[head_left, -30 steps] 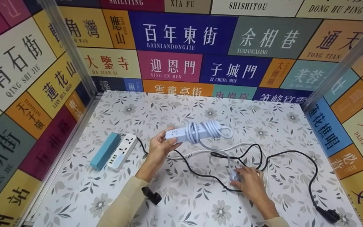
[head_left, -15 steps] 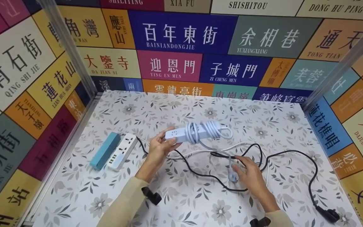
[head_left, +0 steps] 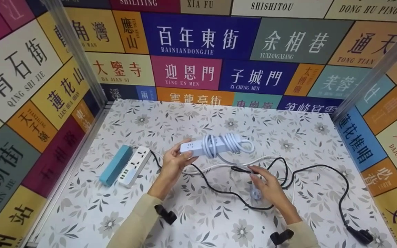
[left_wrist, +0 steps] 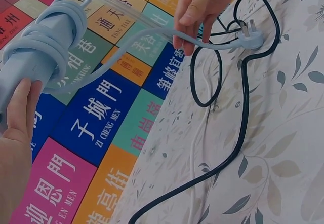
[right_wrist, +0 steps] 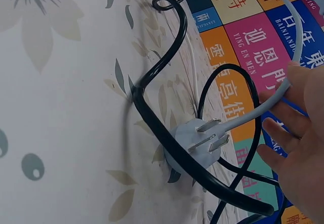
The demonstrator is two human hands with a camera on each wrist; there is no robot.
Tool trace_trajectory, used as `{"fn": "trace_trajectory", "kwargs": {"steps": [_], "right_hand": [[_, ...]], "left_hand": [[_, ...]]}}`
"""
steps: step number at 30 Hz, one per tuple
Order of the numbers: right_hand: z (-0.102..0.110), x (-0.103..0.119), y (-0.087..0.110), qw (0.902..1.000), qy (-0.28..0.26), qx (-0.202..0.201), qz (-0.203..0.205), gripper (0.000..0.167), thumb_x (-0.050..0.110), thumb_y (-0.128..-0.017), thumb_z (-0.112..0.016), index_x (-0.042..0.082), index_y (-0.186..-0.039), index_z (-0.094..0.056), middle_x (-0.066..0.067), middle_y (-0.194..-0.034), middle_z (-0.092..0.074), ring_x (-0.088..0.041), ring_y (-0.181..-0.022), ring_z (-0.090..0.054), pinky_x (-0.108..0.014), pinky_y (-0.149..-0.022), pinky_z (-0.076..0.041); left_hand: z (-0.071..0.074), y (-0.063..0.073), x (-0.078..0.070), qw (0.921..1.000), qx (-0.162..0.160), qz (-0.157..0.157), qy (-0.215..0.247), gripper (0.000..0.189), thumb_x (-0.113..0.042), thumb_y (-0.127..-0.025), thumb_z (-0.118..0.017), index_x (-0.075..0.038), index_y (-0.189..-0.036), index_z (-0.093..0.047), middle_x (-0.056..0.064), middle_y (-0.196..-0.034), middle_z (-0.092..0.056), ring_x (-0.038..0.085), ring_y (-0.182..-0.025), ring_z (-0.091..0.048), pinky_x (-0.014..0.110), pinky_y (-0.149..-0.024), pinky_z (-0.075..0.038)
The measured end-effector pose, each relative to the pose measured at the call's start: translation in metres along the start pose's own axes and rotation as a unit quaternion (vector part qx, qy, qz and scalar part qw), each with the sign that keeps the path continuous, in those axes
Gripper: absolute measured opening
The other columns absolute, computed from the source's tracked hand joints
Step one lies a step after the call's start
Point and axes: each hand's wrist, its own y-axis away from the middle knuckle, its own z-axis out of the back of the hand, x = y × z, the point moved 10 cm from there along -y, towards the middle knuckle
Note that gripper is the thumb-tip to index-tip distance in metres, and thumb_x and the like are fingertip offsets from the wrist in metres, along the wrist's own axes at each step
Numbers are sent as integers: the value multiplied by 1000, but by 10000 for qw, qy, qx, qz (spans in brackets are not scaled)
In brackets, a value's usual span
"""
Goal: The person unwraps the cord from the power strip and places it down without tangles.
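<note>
My left hand (head_left: 174, 160) grips one end of a pale blue power strip (head_left: 192, 147), held up over the table. Its cord is wound in several loops (head_left: 231, 142) around the strip's other end. From the loops a loose length of cord (left_wrist: 121, 51) runs to my right hand (head_left: 272, 187), where thumb and forefinger pinch it a little above the plug (head_left: 255, 193). In the right wrist view the three-pin plug (right_wrist: 182, 150) hangs with its prongs showing, partly covered by a thick black cable (right_wrist: 167, 133).
A white power strip (head_left: 134, 165) and a teal box-shaped piece (head_left: 115, 165) lie side by side at the left. A black cable (head_left: 226, 192) winds across the flowered table (head_left: 184, 220) to a black plug (head_left: 359, 236) at the right. A white cable (head_left: 215, 166) crosses behind it.
My right hand has moved from the pale blue plug up along its cord, and now pinches the cord. My left hand and the strip have stayed about where they were.
</note>
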Motion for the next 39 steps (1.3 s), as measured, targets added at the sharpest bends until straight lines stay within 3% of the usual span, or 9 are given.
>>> {"fn": "trace_trajectory", "kwargs": {"steps": [4,7,12,16,27,33,39], "right_hand": [[6,-5,-3,9974,-526,-136,475,23,-3,-94,-65,7,-111,-75,-12,-106,-71,-3,-94,-61,-5,-77,-48],[10,0,-5,9919,-1060,-151,678,18,-10,-90,-65,-2,-102,-76,-12,-90,-68,-5,-77,-58,-13,-61,-50],[22,3,-11,9894,-1366,-330,368,11,-6,-89,-69,-7,-99,-75,-2,-82,-65,-5,-69,-54,-15,-53,-47],[38,9,-18,9864,-1442,-726,320,11,-6,-88,-70,-9,-98,-76,-3,-82,-64,-5,-62,-50,-17,-47,-41],[67,48,-24,9715,-1450,-1591,991,14,-14,-86,-69,-17,-99,-71,-3,-86,-63,-1,-71,-56,-8,-57,-47],[78,65,-24,9646,-1520,-1883,1043,14,-14,-86,-68,-17,-99,-72,3,-90,-65,-1,-74,-58,-8,-59,-49],[86,84,-20,9556,-1625,-1909,1551,15,-19,-85,-66,-20,-99,-70,-2,-93,-64,-4,-77,-58,-8,-60,-49]], "left_hand": [[2,0,0,10000,-37,-3,-6,62,14,-90,-54,17,-147,-30,11,-125,-59,20,-108,-67,38,-100,-60],[3,0,1,10000,-83,17,-22,62,14,-91,-54,16,-148,-30,12,-126,-60,20,-109,-67,38,-100,-60],[3,-1,0,9999,-109,38,10,61,15,-91,-53,15,-148,-32,13,-128,-59,20,-110,-67,38,-100,-60],[2,-2,-1,10000,-52,17,19,61,14,-91,-54,15,-148,-31,13,-128,-57,20,-109,-67,36,-99,-60],[1,0,2,9999,22,138,-76,62,15,-90,-54,16,-147,-32,14,-127,-56,20,-108,-67,37,-98,-61],[0,-1,2,9999,95,95,-18,63,14,-89,-55,18,-147,-29,13,-122,-58,19,-106,-67,37,-97,-61],[0,2,3,9999,65,131,15,66,15,-87,-59,16,-147,-31,12,-125,-58,21,-107,-67,39,-98,-61]]}}
